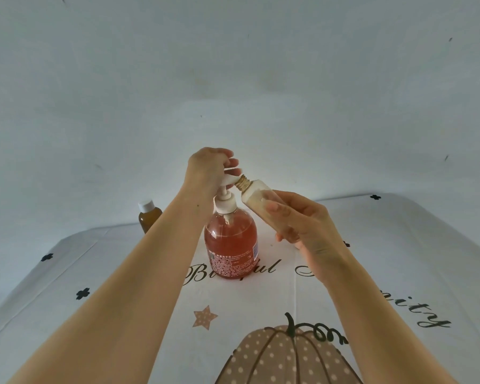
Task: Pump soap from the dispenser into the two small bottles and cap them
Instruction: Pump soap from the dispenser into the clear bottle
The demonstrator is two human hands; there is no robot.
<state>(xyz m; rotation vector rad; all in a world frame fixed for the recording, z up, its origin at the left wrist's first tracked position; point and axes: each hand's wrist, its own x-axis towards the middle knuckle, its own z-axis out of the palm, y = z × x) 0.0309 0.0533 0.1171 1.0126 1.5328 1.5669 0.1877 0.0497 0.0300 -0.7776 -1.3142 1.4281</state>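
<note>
A soap dispenser (230, 245) with orange-pink liquid and a white pump stands in the middle of the table. My left hand (208, 169) rests on top of the pump head, fingers curled over it. My right hand (302, 221) grips a small uncapped bottle (257, 198), tilted so its threaded neck meets the pump spout. The bottle looks pale inside. A second small amber bottle (149, 217) with a white cap stands upright at the back left, partly hidden by my left forearm.
The table wears a white cloth (122, 273) printed with script lettering, small black clovers, a star and a dotted pumpkin (286, 356) near me. A plain pale wall rises right behind the table's far edge.
</note>
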